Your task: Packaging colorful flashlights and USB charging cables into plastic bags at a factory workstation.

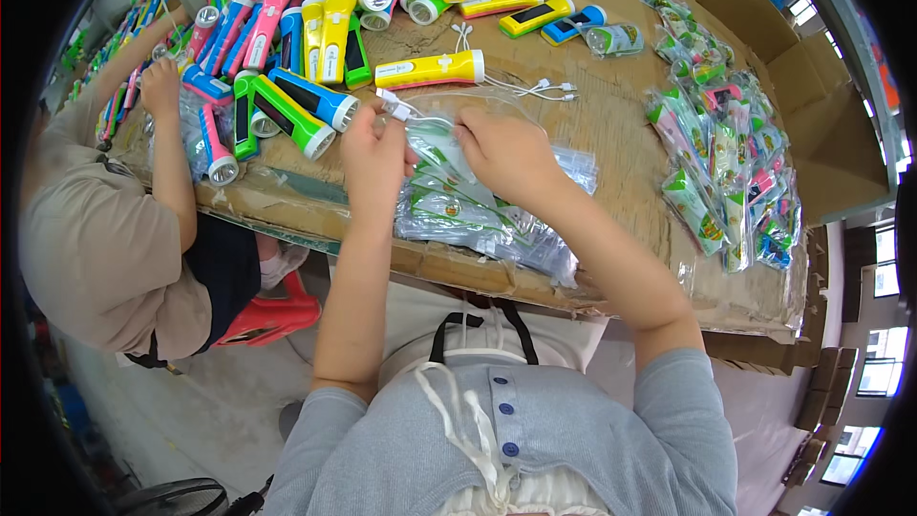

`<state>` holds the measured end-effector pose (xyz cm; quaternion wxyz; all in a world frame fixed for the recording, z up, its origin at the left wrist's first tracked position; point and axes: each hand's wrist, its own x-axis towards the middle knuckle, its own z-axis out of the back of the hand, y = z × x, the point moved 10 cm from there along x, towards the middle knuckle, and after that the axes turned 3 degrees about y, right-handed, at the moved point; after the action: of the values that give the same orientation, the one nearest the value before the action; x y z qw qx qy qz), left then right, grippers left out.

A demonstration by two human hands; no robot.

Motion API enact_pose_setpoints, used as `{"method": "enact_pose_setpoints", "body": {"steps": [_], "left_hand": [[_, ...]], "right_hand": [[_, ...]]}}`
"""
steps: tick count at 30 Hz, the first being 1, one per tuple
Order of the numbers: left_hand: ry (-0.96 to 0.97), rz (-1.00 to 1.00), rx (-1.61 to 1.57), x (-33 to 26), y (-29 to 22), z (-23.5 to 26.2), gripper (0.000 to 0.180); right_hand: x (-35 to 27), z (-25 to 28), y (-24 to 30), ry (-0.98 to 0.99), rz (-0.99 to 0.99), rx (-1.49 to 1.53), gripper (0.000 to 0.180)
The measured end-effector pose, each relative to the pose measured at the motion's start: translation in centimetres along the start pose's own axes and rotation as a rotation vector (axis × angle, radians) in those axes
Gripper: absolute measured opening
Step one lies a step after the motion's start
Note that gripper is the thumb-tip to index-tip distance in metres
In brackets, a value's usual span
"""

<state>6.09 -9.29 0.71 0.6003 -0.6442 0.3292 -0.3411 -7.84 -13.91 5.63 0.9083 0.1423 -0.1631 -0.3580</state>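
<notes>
My left hand (375, 151) is closed in a pinch beside a white charging cable (393, 106), whose plug end sticks out above the fingertips. The cable runs across toward my right hand (508, 155), which is closed with the thumb pressed on a clear plastic bag (435, 141) with green print. Under both hands lies a stack of flat clear bags (444, 214). Just beyond my hands rests a yellow and white flashlight (430, 70). More white cables (535, 89) lie to its right.
A heap of colourful flashlights (334, 33) covers the far left of the cardboard-topped table (611, 105). Filled bags (731, 153) are piled at right. A co-worker (115, 248) sits at left on a red stool (277, 312), one hand among the flashlights. Cardboard boxes (826, 387) stand at far right.
</notes>
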Motion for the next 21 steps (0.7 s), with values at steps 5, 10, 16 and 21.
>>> {"method": "enact_pose_setpoints", "body": {"steps": [5,10,16,21], "left_hand": [[0.052,0.069,-0.114,1.7,0.4,1.2,0.016],[-0.074,-0.538,0.542,-2.3,-5.5,-1.1,0.012],[0.000,-0.079,0.330,-0.2,-1.7,2.1,0.010],[0.113,0.101,0.147,-0.2,1.4,2.0,0.014]], "right_hand": [[0.0,0.1,-1.8,-0.012,0.075,0.072,0.014],[1.1,-3.8,-4.3,0.456,-0.157,-0.502,0.016],[3.7,-2.5,0.2,0.848,0.008,-0.170,0.031],[11.6,-0.3,-3.6,0.120,0.179,-0.182,0.042]]}}
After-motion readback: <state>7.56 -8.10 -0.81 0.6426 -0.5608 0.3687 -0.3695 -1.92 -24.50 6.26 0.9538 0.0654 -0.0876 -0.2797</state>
